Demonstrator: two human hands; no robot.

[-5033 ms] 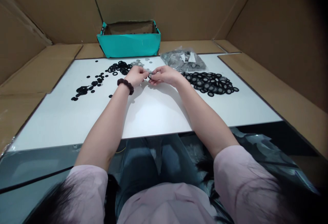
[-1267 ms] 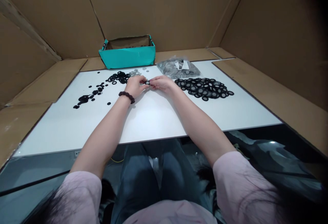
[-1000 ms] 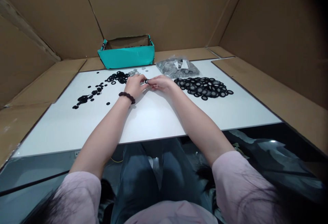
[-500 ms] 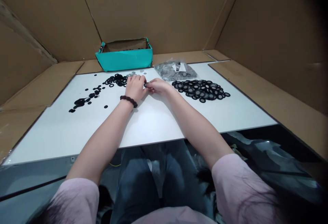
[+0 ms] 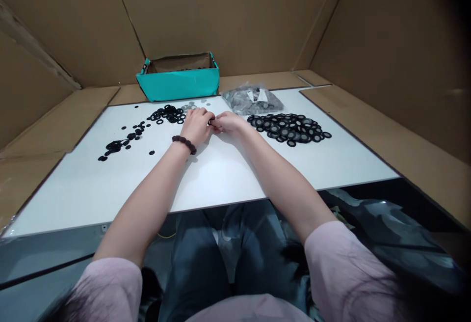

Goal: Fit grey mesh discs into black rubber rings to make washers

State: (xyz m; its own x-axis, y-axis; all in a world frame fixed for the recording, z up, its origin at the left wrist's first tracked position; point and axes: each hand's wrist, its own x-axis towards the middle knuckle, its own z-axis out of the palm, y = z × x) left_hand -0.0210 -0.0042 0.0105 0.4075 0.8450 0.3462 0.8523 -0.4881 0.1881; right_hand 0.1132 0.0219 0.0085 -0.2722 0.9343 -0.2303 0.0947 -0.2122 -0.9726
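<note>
My left hand [image 5: 197, 124] and my right hand [image 5: 228, 122] meet above the middle of the white board. Between their fingertips is a small black ring [image 5: 210, 122], mostly covered by the fingers of both hands. Left of my left hand lies a heap of loose black rings [image 5: 168, 114]. Behind it are thin grey discs [image 5: 190, 106], partly hidden. To the right of my right hand spreads a pile of black rings with grey centres [image 5: 290, 128].
A teal open box [image 5: 180, 85] stands at the back. Beside it lies a clear bag of grey discs [image 5: 253, 100]. Small black discs [image 5: 117, 145] are scattered on the left of the white board [image 5: 217, 179]. Cardboard walls [image 5: 257, 17] enclose the board.
My fingers have drawn slightly closer together around the black ring, which now shows less. The heaps, box and bag stay where they were.
</note>
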